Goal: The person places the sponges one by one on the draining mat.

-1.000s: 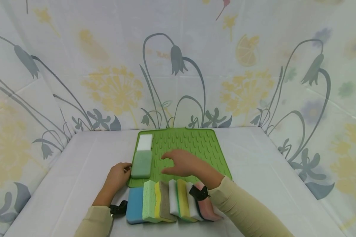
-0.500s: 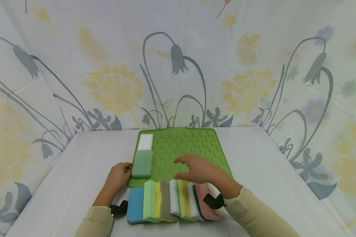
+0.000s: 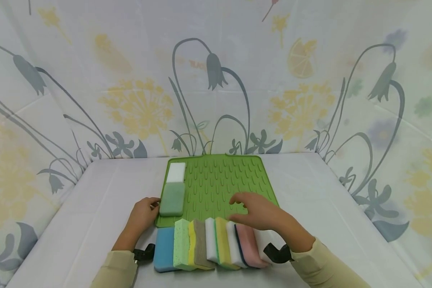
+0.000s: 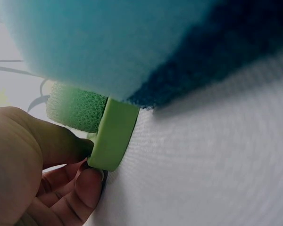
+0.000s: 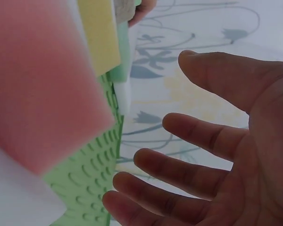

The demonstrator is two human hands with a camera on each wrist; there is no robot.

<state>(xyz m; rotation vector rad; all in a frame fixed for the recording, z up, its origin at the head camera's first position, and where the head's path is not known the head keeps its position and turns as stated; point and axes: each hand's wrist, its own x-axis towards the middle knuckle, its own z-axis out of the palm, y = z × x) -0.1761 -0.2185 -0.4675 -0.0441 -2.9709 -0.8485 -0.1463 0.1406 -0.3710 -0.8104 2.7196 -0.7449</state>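
A green ridged silicone mat [image 3: 219,172] lies on the table. My left hand [image 3: 144,214] is at its left edge; the left wrist view shows thumb and fingers pinching the mat's rim [image 4: 114,136]. Beside that hand, a green sponge [image 3: 173,200] lies on the mat, with a white sponge [image 3: 176,173] just behind it. My right hand [image 3: 257,211] hovers over the mat's front right part, holding nothing. Its fingers are spread and relaxed in the right wrist view, near the pink sponge [image 5: 42,84].
In front of the mat stands a row of several sponges: a blue one [image 3: 164,249] at the left end, then light green [image 3: 181,244], brown and yellow [image 3: 203,244], yellow [image 3: 224,242] and others. A floral curtain [image 3: 216,80] rises behind the table.
My right hand has moved rightward and slightly nearer over the mat, away from the green sponge, uncovering more of the row's right end. The left hand has stayed at the mat's edge.
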